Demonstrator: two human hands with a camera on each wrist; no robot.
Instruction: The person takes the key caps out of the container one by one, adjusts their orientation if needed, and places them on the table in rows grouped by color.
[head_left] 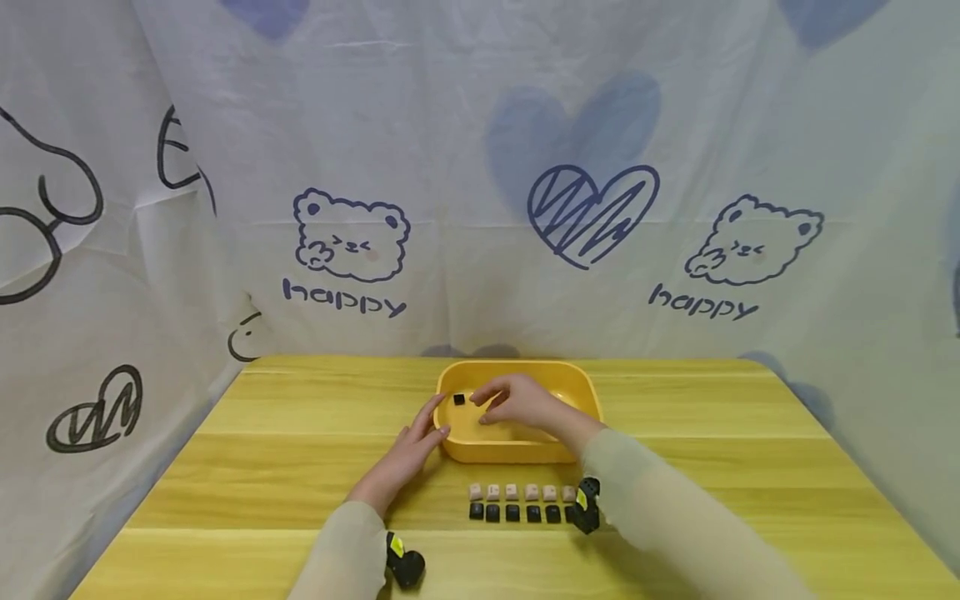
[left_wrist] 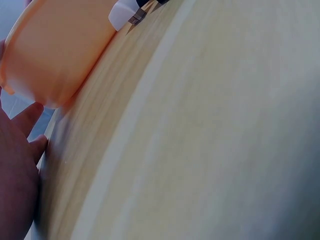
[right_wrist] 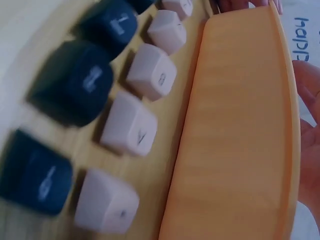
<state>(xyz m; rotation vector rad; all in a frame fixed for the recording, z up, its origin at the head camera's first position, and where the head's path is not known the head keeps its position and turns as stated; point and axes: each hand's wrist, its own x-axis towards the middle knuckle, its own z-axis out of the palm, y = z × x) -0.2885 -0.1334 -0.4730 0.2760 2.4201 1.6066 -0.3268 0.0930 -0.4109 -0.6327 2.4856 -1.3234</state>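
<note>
In the head view, my right hand (head_left: 519, 402) hovers inside the yellow plastic tray (head_left: 517, 452). Its thumb and forefinger are apart, with nothing visible between them. Just left of those fingertips, a single black keycap (head_left: 459, 399) lies on the tray floor. My left hand (head_left: 408, 454) touches the tray's left side with extended fingers. The left wrist view shows its fingers (left_wrist: 30, 120) against the tray's outer wall (left_wrist: 55, 55). In front of the tray stand a row of white keycaps (head_left: 512, 492) and a row of black keycaps (head_left: 512, 513), largely in line; the right wrist covers part of their right end.
Everything stands on a wood-grain table (head_left: 300, 467). Behind it hangs a pale cloth (head_left: 450, 275) with printed bears and hearts. The keycap rows sit close along the tray's near wall, below the right forearm. Each wrist wears a black camera (head_left: 406, 565).
</note>
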